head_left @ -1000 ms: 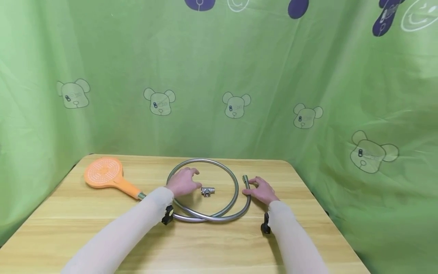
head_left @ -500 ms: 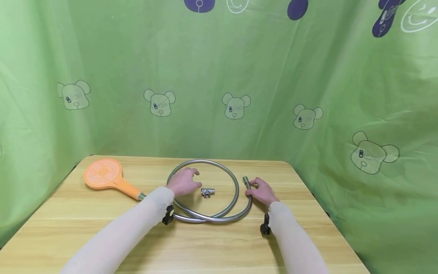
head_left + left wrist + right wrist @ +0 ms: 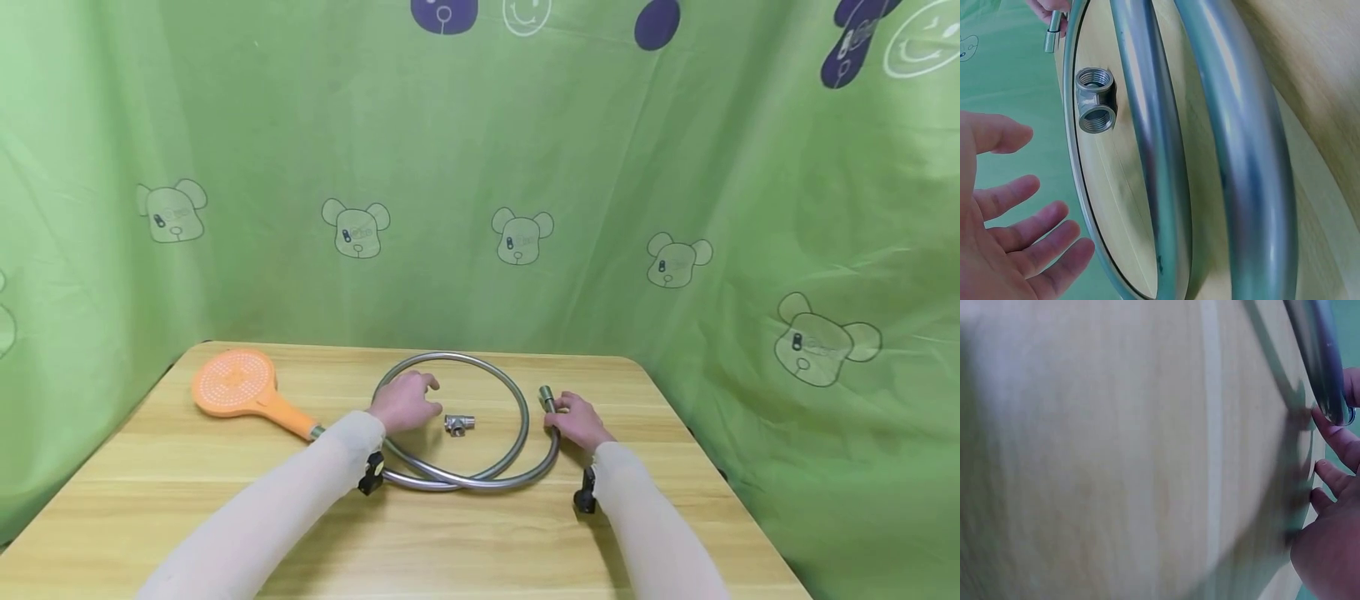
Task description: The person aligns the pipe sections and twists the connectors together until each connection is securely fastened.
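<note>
A coiled metal shower hose (image 3: 517,392) lies on the wooden table, its near part crossing over itself. My right hand (image 3: 579,422) pinches the hose just below its end fitting (image 3: 546,393), thumb and fingertips on either side of it. Inside the loop sits a small chrome tee fitting (image 3: 458,424), its threaded openings showing in the left wrist view (image 3: 1096,100). My left hand (image 3: 407,401) hovers over the loop's left side, fingers apart and holding nothing, just left of the tee. An orange shower head (image 3: 234,382) is joined to the hose's other end, partly hidden by my left sleeve.
The wooden table (image 3: 450,550) has its far edge close to a green curtain (image 3: 435,292) printed with bear faces. More curtain hangs along the left and right sides. A small black camera is strapped to each wrist.
My right thumb has closed in on the hose, and its end has shifted slightly right. The left hand keeps its pose beside the tee. The whole head view has drifted a little.
</note>
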